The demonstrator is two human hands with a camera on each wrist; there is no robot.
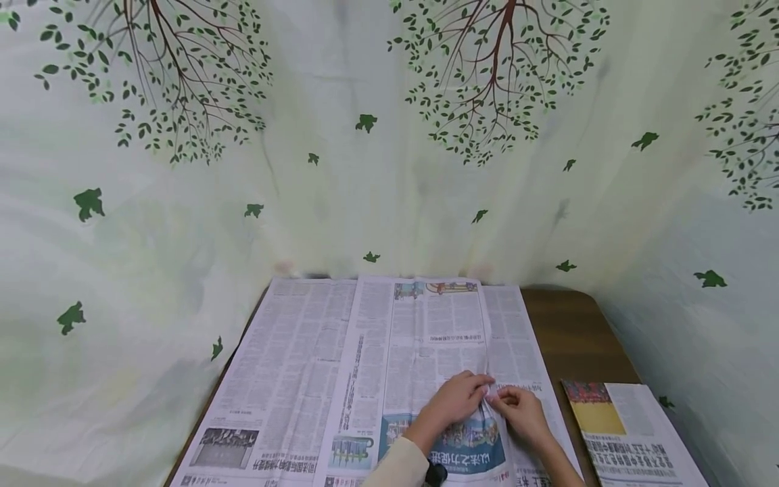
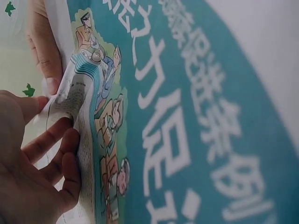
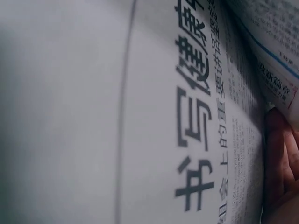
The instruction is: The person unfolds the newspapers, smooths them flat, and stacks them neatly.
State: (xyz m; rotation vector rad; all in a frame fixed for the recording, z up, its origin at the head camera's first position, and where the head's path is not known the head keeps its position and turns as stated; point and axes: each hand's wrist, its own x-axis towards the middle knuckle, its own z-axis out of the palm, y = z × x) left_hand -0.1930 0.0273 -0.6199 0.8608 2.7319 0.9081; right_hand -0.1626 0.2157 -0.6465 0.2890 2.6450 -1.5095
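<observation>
A newspaper sheet (image 1: 438, 379) with a blue-green cartoon panel lies on top of other spread newspaper, its right side creased and lifted. My left hand (image 1: 456, 399) pinches that side at the raised fold; in the left wrist view, the thumb and curled fingers of the left hand (image 2: 32, 163) are at the bunched paper. Close beside it, my right hand (image 1: 520, 414) pinches the same edge between thumb and forefinger. The right hand (image 3: 282, 161) shows at the right border of the right wrist view, under the lifted sheet (image 3: 275, 56).
Underneath, more newspaper (image 1: 268, 385) covers much of the brown table (image 1: 572, 331). A folded newspaper stack (image 1: 633, 433) with a red and yellow picture lies at the right. A pale curtain (image 1: 377, 189) printed with trees and leaves hangs behind and at the sides.
</observation>
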